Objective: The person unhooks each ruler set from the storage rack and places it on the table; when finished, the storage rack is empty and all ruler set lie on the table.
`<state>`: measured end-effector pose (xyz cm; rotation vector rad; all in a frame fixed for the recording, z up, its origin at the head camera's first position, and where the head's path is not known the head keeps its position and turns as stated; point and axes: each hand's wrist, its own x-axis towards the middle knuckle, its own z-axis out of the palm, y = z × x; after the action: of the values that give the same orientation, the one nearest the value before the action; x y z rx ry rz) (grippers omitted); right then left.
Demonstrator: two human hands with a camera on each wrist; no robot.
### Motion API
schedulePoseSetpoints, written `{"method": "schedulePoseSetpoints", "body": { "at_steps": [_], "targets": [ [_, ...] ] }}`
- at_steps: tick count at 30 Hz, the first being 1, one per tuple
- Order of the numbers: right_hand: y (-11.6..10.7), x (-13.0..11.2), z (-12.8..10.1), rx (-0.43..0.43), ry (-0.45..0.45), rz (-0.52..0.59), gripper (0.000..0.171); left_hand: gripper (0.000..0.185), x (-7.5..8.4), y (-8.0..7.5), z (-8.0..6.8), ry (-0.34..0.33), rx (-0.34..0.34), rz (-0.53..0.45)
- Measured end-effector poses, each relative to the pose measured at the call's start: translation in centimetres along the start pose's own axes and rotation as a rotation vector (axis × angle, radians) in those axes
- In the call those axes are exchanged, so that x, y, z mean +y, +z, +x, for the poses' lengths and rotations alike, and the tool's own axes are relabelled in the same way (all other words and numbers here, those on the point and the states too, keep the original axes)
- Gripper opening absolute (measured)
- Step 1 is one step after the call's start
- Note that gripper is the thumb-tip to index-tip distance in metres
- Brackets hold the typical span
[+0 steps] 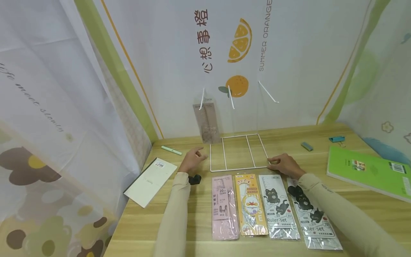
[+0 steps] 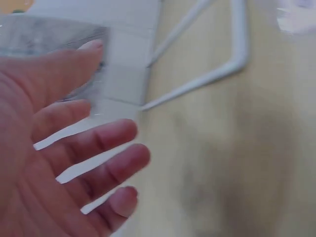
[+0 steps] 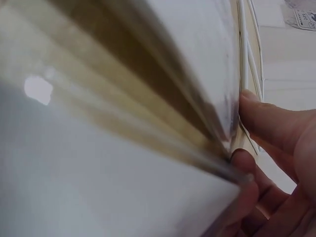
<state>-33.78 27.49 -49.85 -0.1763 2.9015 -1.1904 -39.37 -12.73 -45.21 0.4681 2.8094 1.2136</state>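
A white wire display rack (image 1: 236,168) stands at the back of the table, its base frame flat and three hooks (image 1: 232,98) sticking out above. A greyish-pink ruler set pack (image 1: 207,121) hangs at its left hook. My right hand (image 1: 285,165) pinches the base frame's right front corner with thumb and fingers. Beside the left edge of the frame, my left hand (image 1: 192,160) holds nothing, fingers loosely spread. In front lie a pink pack (image 1: 224,207), a yellow duck pack (image 1: 251,205) and two black-cat ruler sets (image 1: 278,207), the rightmost partly under my right forearm.
A white notepad (image 1: 151,182) and a pale green pen (image 1: 171,150) lie on the left. On the right are a green book (image 1: 369,171), a blue binder clip (image 1: 336,139) and a small grey-blue block (image 1: 307,146). A printed curtain (image 1: 160,53) hangs behind the table.
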Motion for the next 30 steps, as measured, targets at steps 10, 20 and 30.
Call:
{"method": "schedulePoseSetpoints", "body": {
  "at_steps": [10, 20, 30],
  "targets": [
    [-0.4, 0.1, 0.3, -0.030, -0.007, 0.032, 0.051, 0.051, 3.5, -4.9, 2.1, 0.095, 0.195, -0.266],
    [0.0, 0.0, 0.1, -0.008, -0.015, -0.024, 0.048, 0.053, 5.1, -5.6, 2.7, 0.099, 0.187, -0.326],
    [0.1, 0.2, 0.4, 0.001, -0.014, -0.049, 0.048, 0.052, 5.1, -5.8, 3.6, 0.112, 0.172, -0.365]
  ]
}}
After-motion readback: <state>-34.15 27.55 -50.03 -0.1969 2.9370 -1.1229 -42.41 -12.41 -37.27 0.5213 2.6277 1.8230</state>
